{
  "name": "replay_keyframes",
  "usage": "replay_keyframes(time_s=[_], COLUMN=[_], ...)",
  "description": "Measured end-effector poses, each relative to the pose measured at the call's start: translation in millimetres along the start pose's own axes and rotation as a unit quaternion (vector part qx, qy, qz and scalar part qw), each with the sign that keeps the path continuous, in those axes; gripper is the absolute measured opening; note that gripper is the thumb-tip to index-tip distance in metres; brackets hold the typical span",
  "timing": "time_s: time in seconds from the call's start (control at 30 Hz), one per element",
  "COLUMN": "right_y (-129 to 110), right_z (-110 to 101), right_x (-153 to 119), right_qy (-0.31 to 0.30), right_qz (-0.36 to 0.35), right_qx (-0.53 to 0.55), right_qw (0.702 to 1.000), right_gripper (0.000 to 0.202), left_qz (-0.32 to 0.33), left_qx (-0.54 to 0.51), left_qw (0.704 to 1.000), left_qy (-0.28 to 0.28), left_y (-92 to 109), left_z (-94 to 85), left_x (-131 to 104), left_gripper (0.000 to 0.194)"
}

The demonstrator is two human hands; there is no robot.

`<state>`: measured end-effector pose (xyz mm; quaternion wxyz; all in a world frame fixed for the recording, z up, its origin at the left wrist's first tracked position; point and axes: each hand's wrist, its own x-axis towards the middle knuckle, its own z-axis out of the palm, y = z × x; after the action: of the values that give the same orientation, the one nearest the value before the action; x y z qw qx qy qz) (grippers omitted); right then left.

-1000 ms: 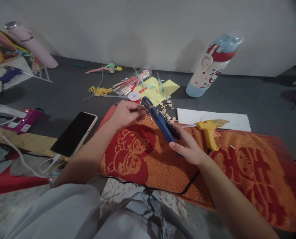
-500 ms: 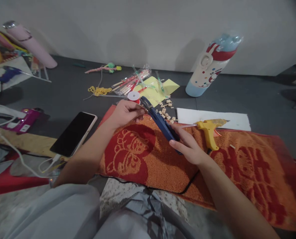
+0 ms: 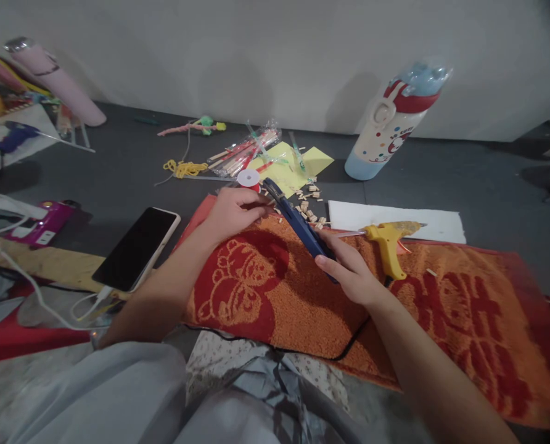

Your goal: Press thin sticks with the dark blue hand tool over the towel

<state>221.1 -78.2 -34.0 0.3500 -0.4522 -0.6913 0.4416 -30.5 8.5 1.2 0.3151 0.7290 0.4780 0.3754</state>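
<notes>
My right hand is wrapped round a dark blue pliers-like hand tool, which slants up to the left above the towel. Close beside the tool's upper end is my left hand, its fingers pinched together. A thin pale tip shows at those fingertips, too small to name. Behind the tool lie several short cut pieces of wooden stick. A red thread spool with a white top stands just beyond my left hand. Under both hands spreads an orange and red towel.
Right of the tool, a yellow glue gun rests by a white sheet. A bottle stands behind. Yellow paper, bagged sticks and yellow yarn lie at the back. A phone on a cable lies left.
My left fingers have shifted slightly and curled in closer at the tool's upper end. The tool has tilted a little; my right hand keeps its grip.
</notes>
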Motion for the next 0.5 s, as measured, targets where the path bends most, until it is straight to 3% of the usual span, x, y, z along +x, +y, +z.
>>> replay_keyframes(time_s=[0.17,0.5], right_y=[2.1,2.5], right_z=[1.2,-2.0], right_x=[-0.4,-2.7], right_qy=[-0.008,-0.017], right_qz=[0.006,-0.010], right_qx=[0.011,-0.001], right_qw=[1.000,1.000], right_gripper=[0.058,0.061], left_qz=[0.010,-0.072], left_qx=[0.034,-0.128], left_qw=[0.999,0.987], left_qy=[-0.005,-0.060], left_y=[-2.6,2.8], left_z=[1.7,0.9], left_x=[-1.3,-3.3], left_gripper=[0.024,0.022])
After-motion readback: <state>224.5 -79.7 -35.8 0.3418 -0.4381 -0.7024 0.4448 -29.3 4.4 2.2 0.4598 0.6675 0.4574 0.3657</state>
